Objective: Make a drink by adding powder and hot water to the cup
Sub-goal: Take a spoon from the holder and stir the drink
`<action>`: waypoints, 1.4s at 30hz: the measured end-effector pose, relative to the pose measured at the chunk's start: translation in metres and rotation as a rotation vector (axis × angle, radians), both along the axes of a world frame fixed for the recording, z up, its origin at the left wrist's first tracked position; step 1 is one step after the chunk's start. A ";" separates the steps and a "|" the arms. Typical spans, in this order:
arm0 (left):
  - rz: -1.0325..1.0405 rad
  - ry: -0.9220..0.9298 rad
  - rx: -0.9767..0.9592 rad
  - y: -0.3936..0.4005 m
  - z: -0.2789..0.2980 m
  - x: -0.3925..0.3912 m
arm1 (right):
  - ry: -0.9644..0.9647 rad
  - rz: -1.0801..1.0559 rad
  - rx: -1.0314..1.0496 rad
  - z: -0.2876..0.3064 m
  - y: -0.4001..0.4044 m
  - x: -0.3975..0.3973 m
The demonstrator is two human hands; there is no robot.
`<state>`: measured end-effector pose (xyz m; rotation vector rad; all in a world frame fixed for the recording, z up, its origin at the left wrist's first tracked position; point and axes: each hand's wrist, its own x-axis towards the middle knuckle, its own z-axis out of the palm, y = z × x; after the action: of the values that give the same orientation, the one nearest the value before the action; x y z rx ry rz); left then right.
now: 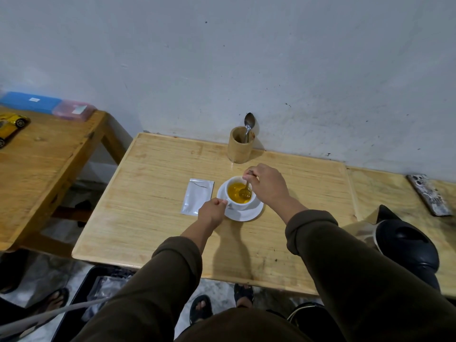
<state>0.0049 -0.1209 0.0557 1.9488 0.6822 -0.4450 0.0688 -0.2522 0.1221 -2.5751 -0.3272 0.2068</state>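
From the head camera I see the cup (pixel 240 193), a small white glazed one, round and smooth, sitting on a matching white saucer (pixel 246 213) between my two hands on the pale wooden table (pixel 148 230). It is filled with a translucent amber-yellow liquid, glossy on the surface. A metal spoon (pixel 245 190) stands in it, its bowl sunk under the liquid and showing through, its thin handle rising toward my right hand.

Just beyond my left hand lies the sachet (pixel 197 196), flat, silvery and rectangular, with a dark torn line near its top edge; its near corner is hidden under my knuckles. Past my right hand, against the grey scuffed wall, stands a wooden holder (pixel 240 145), cylindrical with visible grain, and a second spoon (pixel 248 124) leans out of it. Off to the right of my right forearm is a black kettle (pixel 404 240), matte and rounded, its lid towards me. The tabletop is light, streaky grained wood with a raised border.

My left hand (pixel 212 212) is curled closed at the cup's near-left side, thumb and fingertips pinching what looks like the handle, which the hand covers. My right hand (pixel 265 185) hovers over the cup's far-right rim, fingers gathered together and pinching the top of the spoon in the cup. Both forearms wear dark olive sleeves (pixel 320 230) pushed up to the wrists.
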 end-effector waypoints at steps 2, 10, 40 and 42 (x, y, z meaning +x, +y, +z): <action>-0.004 0.001 -0.001 0.000 0.000 0.000 | -0.034 -0.034 -0.013 -0.001 -0.001 0.000; 0.009 0.002 -0.011 0.001 0.002 -0.002 | 0.063 0.014 0.135 0.003 0.003 -0.003; -0.041 -0.122 0.036 0.003 -0.014 -0.006 | 0.231 -0.261 0.392 0.014 -0.042 -0.056; -0.035 -0.171 0.046 0.001 -0.019 -0.009 | 0.295 -0.311 0.420 0.011 -0.050 -0.067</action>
<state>-0.0040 -0.1204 0.0370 2.0177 0.5532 -0.2826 0.0015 -0.3018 0.1327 -2.1058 0.1296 0.3556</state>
